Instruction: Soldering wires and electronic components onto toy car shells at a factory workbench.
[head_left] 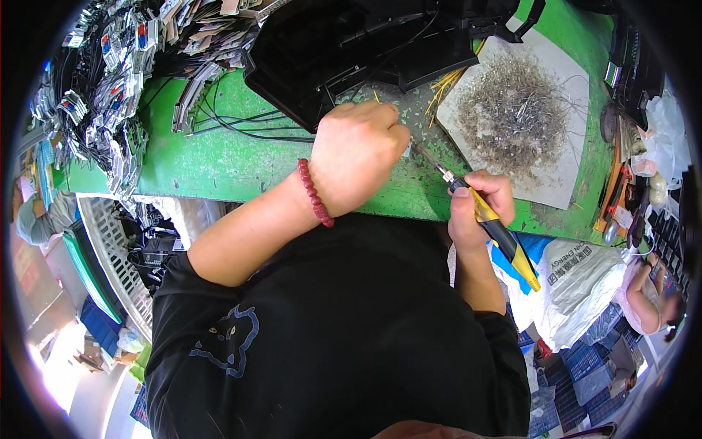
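My right hand (479,208) is closed around a yellow-and-black pen-shaped tool (499,235) with a metal collar and a thin metal tip. The tip points up and left, toward my left hand. My left hand (360,150) is closed, its back turned up and its fingers curled out of sight. What it holds, if anything, is hidden. Just behind it lies a large black plastic housing (314,62). Thin black cables (248,130) run over the green worktop (172,164) to the left of this hand.
A pale board (563,183) at the right bears a heap of fine metallic scraps (515,113). Yellow strips (444,88) lie beside it. Silver parts with black cables (121,95) are piled at the left. Orange-handled tools (614,194) lie at the right edge. Other people are partly visible.
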`<state>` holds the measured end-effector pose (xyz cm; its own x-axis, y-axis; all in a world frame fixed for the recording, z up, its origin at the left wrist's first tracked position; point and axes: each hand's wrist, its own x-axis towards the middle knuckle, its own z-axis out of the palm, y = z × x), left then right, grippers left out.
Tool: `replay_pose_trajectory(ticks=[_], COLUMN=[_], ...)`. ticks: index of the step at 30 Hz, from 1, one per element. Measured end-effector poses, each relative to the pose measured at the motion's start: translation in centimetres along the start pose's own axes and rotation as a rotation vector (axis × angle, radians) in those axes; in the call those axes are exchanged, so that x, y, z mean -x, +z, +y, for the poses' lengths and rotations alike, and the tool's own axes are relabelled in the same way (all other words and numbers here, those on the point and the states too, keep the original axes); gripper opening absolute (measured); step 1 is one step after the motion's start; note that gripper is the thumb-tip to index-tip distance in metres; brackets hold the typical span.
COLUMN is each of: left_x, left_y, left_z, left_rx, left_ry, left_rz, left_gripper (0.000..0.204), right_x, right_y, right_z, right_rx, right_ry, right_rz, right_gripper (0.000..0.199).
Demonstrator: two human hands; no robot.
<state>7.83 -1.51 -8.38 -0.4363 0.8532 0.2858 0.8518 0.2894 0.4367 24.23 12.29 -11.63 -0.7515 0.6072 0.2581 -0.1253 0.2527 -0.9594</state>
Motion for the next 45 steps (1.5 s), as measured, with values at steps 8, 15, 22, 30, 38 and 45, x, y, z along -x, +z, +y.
replay_pose_trajectory(ticks=[8,15,22,30,38,45], left_x=[0.3,0.3,0.2,0.2,0.1,0.0], left_y=[0.0,-0.1,-0.2,-0.1,-0.2,-0.2], left_z=[-0.2,-0.1,-0.2,-0.3,-0.2,0.0], left_rx=[0.079,0.084,0.081,0.074,0.081,0.076], left_ry=[-0.069,-0.096,-0.079,-0.069,-0.080,-0.105], left_rz=[-0.009,-0.028,-0.015,-0.022,-0.016,-0.010], left_gripper=[0.007,0.007,0.005,0.006,0.006,0.005], right_x=[-0.1,-0.2,-0.2,0.1,-0.7,-3.3], right_y=[0.0,0.0,-0.1,-0.1,0.3,0.2], right_z=[0.0,-0.1,0.0,0.6,-0.7,-0.5], right_rx=[0.089,0.079,0.100,-0.035,-0.030,0.368], right_ry=[-0.008,0.012,0.016,-0.064,-0.069,-0.291], right_rz=[-0.043,-0.064,-0.075,0.028,0.013,-0.326], right_gripper=[0.020,0.018,0.020,0.028,0.040,0.018])
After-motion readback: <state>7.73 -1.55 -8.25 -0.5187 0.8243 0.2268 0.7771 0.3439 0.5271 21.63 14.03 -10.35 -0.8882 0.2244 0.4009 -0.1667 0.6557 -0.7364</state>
